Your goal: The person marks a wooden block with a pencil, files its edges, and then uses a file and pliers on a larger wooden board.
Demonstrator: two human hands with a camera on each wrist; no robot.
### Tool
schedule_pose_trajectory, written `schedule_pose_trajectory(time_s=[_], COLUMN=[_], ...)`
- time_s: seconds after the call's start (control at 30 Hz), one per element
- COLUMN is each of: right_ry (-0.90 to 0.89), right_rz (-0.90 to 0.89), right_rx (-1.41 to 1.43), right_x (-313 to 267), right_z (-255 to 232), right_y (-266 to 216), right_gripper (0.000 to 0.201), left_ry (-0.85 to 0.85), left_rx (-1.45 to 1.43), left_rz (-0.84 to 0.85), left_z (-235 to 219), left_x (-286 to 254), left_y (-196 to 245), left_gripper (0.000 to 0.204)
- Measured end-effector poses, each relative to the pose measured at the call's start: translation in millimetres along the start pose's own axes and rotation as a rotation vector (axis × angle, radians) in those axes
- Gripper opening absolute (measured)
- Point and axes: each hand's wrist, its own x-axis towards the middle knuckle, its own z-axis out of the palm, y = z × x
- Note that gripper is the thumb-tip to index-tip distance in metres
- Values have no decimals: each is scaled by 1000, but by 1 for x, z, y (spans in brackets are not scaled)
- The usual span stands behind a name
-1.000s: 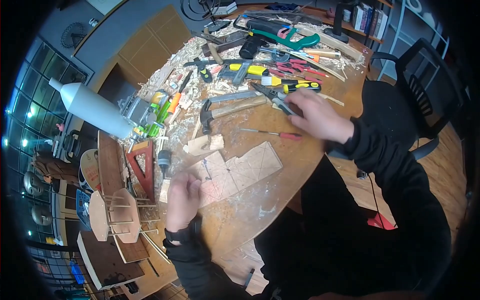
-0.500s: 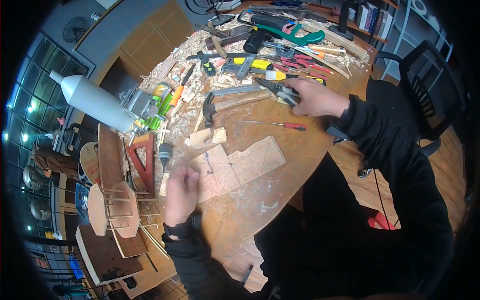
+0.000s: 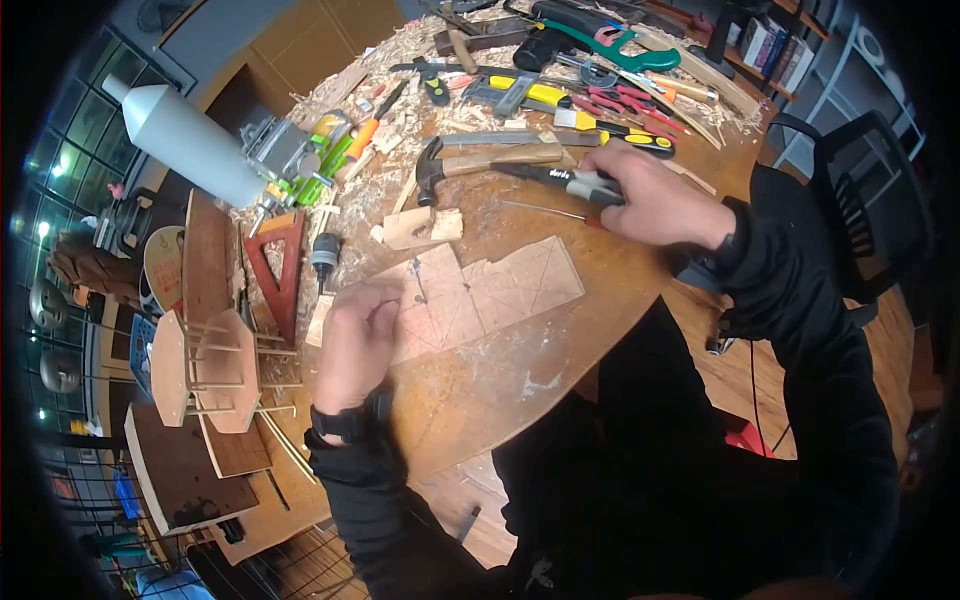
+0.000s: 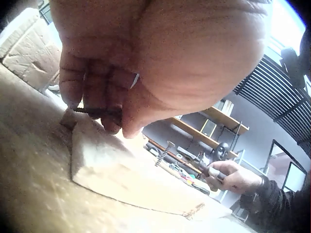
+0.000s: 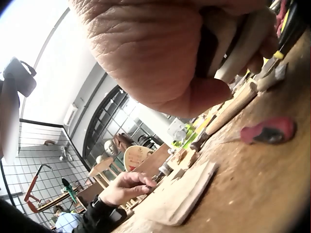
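My right hand [image 3: 655, 193] grips a pair of pliers [image 3: 548, 174] with grey and black handles, jaws pointing left over the hammer's handle end. In the left wrist view, my left hand [image 4: 160, 53] pinches a dark threaded screw [image 4: 92, 111] between thumb and fingers. That hand is at the left end of a flat wooden board [image 3: 525, 285] with pencil lines and a stepped upper edge. Another dark screw [image 4: 164, 154] stands upright in the board. Just under my right hand lies a screwdriver [image 5: 267, 131] with a red and black handle.
Beyond the board lie a claw hammer [image 3: 490, 163], a cut wood block [image 3: 425, 228] and a paintbrush [image 3: 590, 122]. A drill chuck [image 3: 325, 250] and a red triangle square [image 3: 280, 275] lie left. Saws, more tools and wood shavings cover the far table. A black chair [image 3: 860, 200] stands right.
My right hand has closed round the pliers, picked them up and brought them nearer, over the screwdriver. The left hand stays by the board's left end. The head view has shifted somewhat.
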Motion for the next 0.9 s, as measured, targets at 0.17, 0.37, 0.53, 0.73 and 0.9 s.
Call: schedule_pose_trajectory(time_s=[0.17, 0.37, 0.53, 0.73, 0.9], right_ry=[-116, -200, -222, -217, -175], right_rz=[-205, -301, -297, -291, -307], right_rx=[19, -16, -32, 8, 9], right_x=[-8, -4, -3, -4, -4], right_z=[18, 42, 47, 42, 45], right_y=[-19, -31, -37, -40, -33], right_gripper=[44, 44, 43, 37, 38], left_ry=[10, 22, 20, 43, 75], left_rx=[-6, -89, -101, -139, -160], left_rz=[-38, -123, -151, -162, -142], left_z=[1, -2, -4, -6, -4], left_x=[-2, -2, -3, -4, -7], left_y=[-3, 5, 5, 6, -2], left_gripper=[14, 9, 9, 11, 12])
